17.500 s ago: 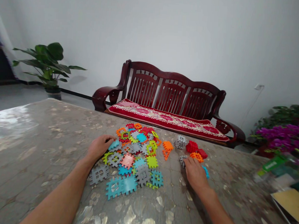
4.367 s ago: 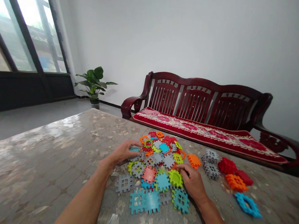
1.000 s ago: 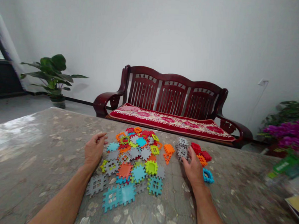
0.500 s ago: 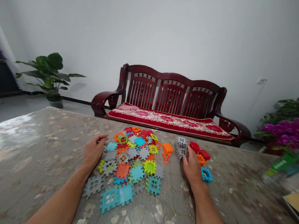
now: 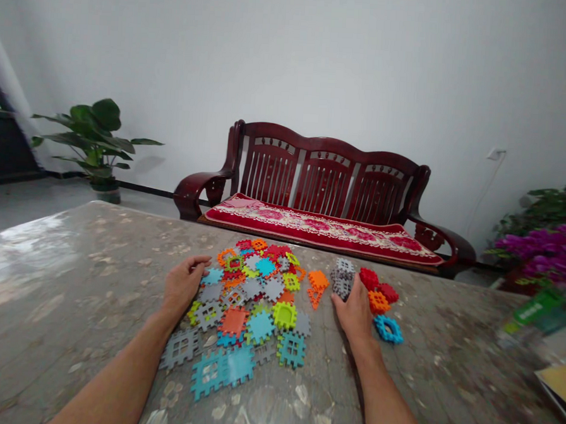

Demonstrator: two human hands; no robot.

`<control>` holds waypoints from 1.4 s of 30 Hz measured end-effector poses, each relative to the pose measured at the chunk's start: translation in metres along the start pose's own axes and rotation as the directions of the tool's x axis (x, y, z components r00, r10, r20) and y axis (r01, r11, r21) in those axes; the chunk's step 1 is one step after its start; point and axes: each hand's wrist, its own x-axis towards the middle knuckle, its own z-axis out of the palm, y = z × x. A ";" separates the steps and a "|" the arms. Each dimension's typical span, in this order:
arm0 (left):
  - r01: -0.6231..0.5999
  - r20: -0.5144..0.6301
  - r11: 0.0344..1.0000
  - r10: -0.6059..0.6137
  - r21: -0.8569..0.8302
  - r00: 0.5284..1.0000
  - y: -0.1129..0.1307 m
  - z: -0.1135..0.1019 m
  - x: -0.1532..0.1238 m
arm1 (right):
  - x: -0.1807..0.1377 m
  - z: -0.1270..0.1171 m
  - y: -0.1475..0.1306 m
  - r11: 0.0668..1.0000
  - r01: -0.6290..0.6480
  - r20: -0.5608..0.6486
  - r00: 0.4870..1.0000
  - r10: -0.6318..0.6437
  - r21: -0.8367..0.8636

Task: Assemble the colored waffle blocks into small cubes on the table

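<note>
A spread pile of toothed plastic building tiles in many colours lies in the middle of the table. At its left edge rests my left hand (image 5: 184,284), fingers loosely stretched and apart, nearest to a light blue tile (image 5: 212,276). My right hand (image 5: 356,309) has its thumb and fingers around the near side of a stack of grey tiles (image 5: 342,282), which stands on the table right of the pile. The palm hides part of that stack. Between the pile and the stack are an orange tile (image 5: 318,279) and an orange triangle (image 5: 314,296).
Right of my right hand sit red tiles (image 5: 369,278), an orange piece (image 5: 378,302) and a blue frame piece (image 5: 388,329). Purple flowers (image 5: 544,248) and a yellow-topped box (image 5: 561,381) are at the far right. A wooden bench (image 5: 321,154) stands behind the table.
My right hand has shifted slightly left, its thumb now at the front of the grey stack. My left hand has moved a little right, closer to the light blue tile.
</note>
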 end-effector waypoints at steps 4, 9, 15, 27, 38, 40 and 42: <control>0.003 0.014 1.000 -0.003 -0.015 1.000 -0.001 0.002 0.001 | 0.003 -0.001 -0.004 0.996 -0.031 0.043 0.998 0.035 -0.088; 0.017 0.019 1.000 -0.016 -0.015 1.000 0.003 0.001 -0.001 | 0.002 -0.005 -0.007 0.988 -0.034 0.075 0.996 0.045 -0.148; 0.032 0.022 0.999 -0.032 -0.002 0.999 0.008 -0.002 -0.003 | -0.007 -0.010 -0.009 0.983 -0.069 0.096 0.992 0.086 -0.168; -0.005 0.033 1.000 0.005 -0.013 0.999 0.005 0.000 -0.004 | -0.015 -0.016 -0.014 0.988 0.153 -0.112 0.982 -0.155 -0.023; -0.251 0.132 0.968 0.245 0.029 0.961 -0.003 0.005 -0.003 | -0.036 0.004 -0.069 0.868 0.340 0.057 0.921 -0.385 0.361; -0.311 0.215 0.950 0.301 0.012 0.929 -0.002 0.006 -0.004 | -0.036 0.005 -0.067 0.865 0.326 0.062 0.924 -0.376 0.382; -0.366 0.291 0.930 0.346 0.016 0.892 0.003 0.006 -0.006 | -0.035 0.005 -0.065 0.869 0.309 0.065 0.931 -0.360 0.385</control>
